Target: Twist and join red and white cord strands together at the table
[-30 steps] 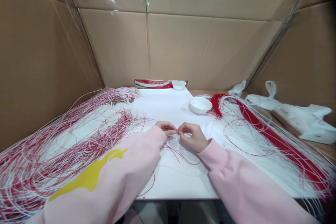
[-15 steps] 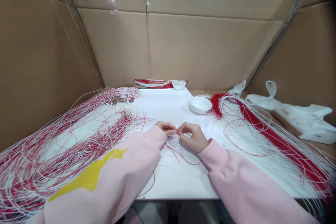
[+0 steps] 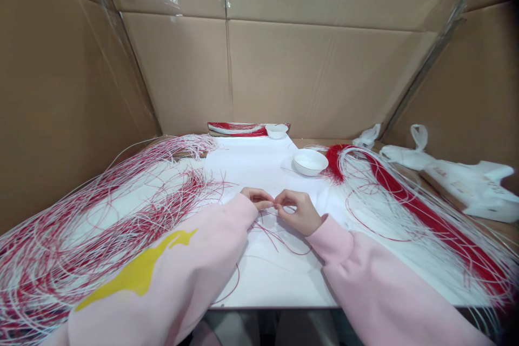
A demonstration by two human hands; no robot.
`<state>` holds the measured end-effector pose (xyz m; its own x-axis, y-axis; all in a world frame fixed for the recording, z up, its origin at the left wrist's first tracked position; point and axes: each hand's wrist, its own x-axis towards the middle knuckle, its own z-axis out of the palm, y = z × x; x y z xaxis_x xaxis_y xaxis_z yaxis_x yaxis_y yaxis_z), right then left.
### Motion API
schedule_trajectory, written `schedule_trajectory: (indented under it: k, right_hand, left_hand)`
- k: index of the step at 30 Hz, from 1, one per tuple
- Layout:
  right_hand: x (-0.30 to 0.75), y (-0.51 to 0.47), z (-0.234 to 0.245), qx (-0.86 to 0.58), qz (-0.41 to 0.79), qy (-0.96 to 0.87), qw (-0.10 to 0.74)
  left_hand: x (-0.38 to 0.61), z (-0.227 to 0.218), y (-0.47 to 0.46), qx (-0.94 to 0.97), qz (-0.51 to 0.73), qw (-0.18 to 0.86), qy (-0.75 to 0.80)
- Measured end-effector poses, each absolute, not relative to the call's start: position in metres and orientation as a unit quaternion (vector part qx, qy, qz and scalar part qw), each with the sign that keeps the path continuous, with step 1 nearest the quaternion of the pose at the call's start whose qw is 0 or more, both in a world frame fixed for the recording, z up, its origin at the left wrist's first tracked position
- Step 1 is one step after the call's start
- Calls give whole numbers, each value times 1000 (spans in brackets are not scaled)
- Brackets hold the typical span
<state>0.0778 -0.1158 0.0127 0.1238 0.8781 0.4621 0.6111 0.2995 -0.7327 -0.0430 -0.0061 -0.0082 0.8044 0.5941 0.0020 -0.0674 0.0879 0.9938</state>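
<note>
Over the middle of the white tabletop (image 3: 279,281), my left hand (image 3: 257,198) and my right hand (image 3: 299,211) meet fingertip to fingertip. Both are closed in a pinch on thin red cord (image 3: 270,235), whose loose ends trail below onto the table. The exact spot between the fingertips is too small to make out. A longer strand of the red cord curves out under my right hand, and another bends near my left sleeve.
Red and white cords (image 3: 133,221) spread over the left side. On the right lies a bundle of red and white cords (image 3: 425,211). A white bowl (image 3: 310,162) stands beyond my hands, a second bowl (image 3: 277,131) farther back. Plastic bags (image 3: 470,184) sit far right. Cardboard walls (image 3: 284,75) surround the table.
</note>
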Motion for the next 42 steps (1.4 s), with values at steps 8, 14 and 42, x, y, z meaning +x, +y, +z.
schedule_trajectory:
  k: [8,14,42]
  right_hand:
    - [79,-115,11,-581,148,-640,481]
    - [81,-114,10,-584,163,-620,498]
    - [82,-113,10,-577,166,-640,480]
  left_hand:
    - [-42,-7,-8,619,246,714,215]
    - [-44,-3,-10,626,262,702,216]
    - [-45,-8,-10,687,263,642,217]
